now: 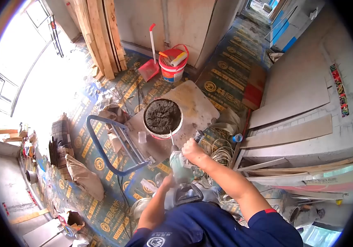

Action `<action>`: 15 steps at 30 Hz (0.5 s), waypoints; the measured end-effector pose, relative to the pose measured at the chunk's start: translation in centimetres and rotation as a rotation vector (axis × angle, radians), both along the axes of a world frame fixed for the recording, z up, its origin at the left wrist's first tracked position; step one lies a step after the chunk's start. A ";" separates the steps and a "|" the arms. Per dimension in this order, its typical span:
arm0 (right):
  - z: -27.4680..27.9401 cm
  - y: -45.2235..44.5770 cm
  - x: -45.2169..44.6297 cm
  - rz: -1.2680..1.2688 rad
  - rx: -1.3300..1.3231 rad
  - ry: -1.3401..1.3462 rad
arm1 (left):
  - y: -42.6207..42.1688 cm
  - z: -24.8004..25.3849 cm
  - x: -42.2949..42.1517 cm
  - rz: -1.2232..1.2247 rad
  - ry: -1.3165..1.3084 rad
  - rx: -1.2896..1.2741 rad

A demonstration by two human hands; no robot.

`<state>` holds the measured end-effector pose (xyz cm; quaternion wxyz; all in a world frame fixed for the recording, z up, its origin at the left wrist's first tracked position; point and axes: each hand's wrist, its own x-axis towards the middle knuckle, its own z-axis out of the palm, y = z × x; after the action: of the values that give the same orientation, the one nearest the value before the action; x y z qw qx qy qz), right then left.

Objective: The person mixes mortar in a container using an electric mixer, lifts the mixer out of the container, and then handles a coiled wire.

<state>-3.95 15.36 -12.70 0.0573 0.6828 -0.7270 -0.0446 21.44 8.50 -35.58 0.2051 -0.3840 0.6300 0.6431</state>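
Observation:
A power drill [179,164] with a pale green body and a thin metal shaft points away from my body. My right hand [195,151] is closed in a fist around a grip on the drill's right side. On the other side, my left hand [168,182] is closed against the drill's body, its fingers partly hidden. The shaft reaches the near edge of a round bucket [145,125] filled with dark grey mortar [163,116]; whether its end is sunk in the mortar, I cannot tell. Beneath the bucket lies a dusty board [197,101].
Left of the bucket is a blue tubular metal frame [98,150], near a clear plastic cup [142,137]. Behind stand a red-rimmed bucket of tools [172,76], a red dustpan [148,70] and timber planks [100,39]. Coiled cable [221,155] and leaning boards [291,99] are at right.

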 end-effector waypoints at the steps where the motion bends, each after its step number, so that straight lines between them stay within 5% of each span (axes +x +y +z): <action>1: 0.0 0.1 0.6 -0.041 -0.036 -0.059 | -0.8 -0.6 0.6 -0.045 -0.036 -0.045; 4: 0.6 0.7 2.5 -0.120 -0.021 -0.077 | -2.4 0.4 2.1 -0.116 -0.064 -0.114; 11: 3.9 2.9 4.7 -0.331 0.010 -0.043 | -8.0 12.5 1.7 -0.485 0.065 -0.315; 15: 6.2 3.9 6.4 -0.385 0.046 -0.058 | -8.7 17.3 3.0 -0.808 0.349 -0.568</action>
<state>2.50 19.31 -6.52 0.0112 0.5333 -0.8443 -0.0517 24.41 -0.16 -18.25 0.2165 -0.0381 0.9023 0.3710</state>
